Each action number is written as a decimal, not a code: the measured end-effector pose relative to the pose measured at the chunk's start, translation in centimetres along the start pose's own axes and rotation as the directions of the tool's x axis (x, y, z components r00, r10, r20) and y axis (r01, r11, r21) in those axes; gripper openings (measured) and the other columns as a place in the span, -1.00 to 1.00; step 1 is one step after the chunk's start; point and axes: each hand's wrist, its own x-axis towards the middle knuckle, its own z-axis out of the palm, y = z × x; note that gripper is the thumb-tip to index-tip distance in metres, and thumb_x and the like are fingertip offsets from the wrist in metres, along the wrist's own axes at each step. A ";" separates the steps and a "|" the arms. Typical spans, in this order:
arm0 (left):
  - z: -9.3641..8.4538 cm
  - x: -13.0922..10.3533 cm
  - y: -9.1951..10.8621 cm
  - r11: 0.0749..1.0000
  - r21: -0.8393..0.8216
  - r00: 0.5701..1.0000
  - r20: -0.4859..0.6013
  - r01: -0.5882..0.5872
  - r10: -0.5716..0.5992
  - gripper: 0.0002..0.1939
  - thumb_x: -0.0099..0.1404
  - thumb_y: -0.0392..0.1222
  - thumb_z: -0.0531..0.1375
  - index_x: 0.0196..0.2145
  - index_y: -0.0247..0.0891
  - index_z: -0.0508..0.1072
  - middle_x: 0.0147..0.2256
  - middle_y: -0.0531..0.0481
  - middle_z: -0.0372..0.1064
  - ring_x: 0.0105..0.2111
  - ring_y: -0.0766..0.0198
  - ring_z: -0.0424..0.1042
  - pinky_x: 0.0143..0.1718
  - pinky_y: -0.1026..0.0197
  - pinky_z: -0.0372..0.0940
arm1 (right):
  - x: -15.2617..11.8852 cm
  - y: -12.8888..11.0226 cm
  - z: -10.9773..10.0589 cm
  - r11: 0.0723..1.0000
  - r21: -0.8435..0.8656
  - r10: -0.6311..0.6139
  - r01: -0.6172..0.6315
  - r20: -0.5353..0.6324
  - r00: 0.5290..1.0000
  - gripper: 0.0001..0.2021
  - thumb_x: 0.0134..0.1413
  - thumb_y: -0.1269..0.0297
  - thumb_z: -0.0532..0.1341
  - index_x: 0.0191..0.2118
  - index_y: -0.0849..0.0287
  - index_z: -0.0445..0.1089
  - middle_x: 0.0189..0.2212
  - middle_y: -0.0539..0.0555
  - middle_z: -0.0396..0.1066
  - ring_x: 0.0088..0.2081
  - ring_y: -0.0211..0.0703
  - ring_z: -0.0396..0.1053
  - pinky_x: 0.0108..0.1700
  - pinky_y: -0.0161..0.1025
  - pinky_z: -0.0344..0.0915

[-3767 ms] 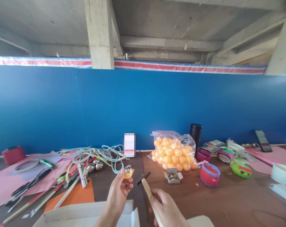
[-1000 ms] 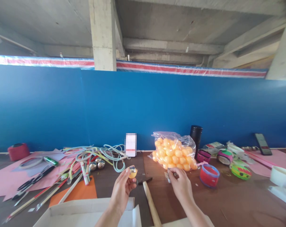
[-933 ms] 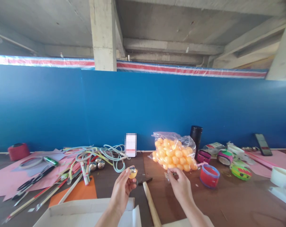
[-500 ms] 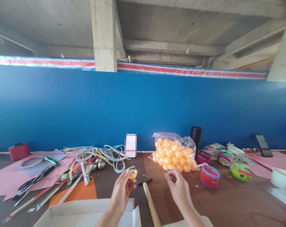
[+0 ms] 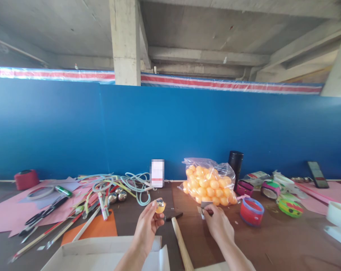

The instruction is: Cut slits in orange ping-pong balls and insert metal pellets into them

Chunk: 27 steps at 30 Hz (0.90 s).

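Observation:
Between the thumb and fingers of my left hand (image 5: pixel 146 226) is a small ball (image 5: pixel 160 206), shiny silver on top and orange-yellow below. Whether it is one piece or two pressed together I cannot tell. My right hand (image 5: pixel 220 225) pinches a small flat grey and whitish piece (image 5: pixel 206 205); its kind is unclear, and the fingers cover part of it. Just behind that hand stands a clear plastic bag of orange balls (image 5: pixel 208 184). On the table between my hands lie a wooden stick (image 5: pixel 182 242) and a small dark tool (image 5: pixel 174 216).
A white open box (image 5: pixel 102 256) is at front left. Tangled pale tubing (image 5: pixel 133 184), silver balls (image 5: pixel 117 196), scissors (image 5: pixel 36 218) and coloured paper lie to the left. A black cylinder (image 5: pixel 235 169), a red and blue ring (image 5: pixel 251 211) and tape rolls are to the right. A phone (image 5: pixel 157 173) leans behind.
My right hand has turned and moved slightly right and forward, and the flat grey piece in it shows more. My left hand holds the ball much as before.

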 end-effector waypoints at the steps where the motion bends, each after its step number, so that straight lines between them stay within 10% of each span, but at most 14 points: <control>1: 0.0 0.0 0.0 1.000 -0.001 1.000 0.000 -0.003 0.003 -0.60 0.06 -0.10 0.25 -0.15 -0.34 0.43 -0.28 -0.16 0.44 -0.54 0.41 0.34 -0.56 0.34 0.28 | 0.0 0.0 0.0 1.000 -0.007 0.000 0.000 0.000 1.000 -0.79 0.07 0.11 0.02 -0.38 -0.02 0.37 -0.27 0.00 0.38 -0.31 -0.12 0.39 -0.46 -0.29 0.13; 27: -0.1 -0.1 0.0 1.000 0.025 1.000 0.012 0.015 -0.015 -0.61 0.08 -0.08 0.23 -0.15 -0.33 0.43 -0.29 -0.14 0.43 -0.52 0.40 0.33 -0.54 0.33 0.28 | -0.2 -0.3 0.0 0.999 -0.026 -0.026 0.026 0.010 1.000 -0.73 0.09 0.05 -0.01 -0.39 -0.04 0.38 -0.26 0.00 0.38 -0.31 -0.12 0.38 -0.47 -0.29 0.12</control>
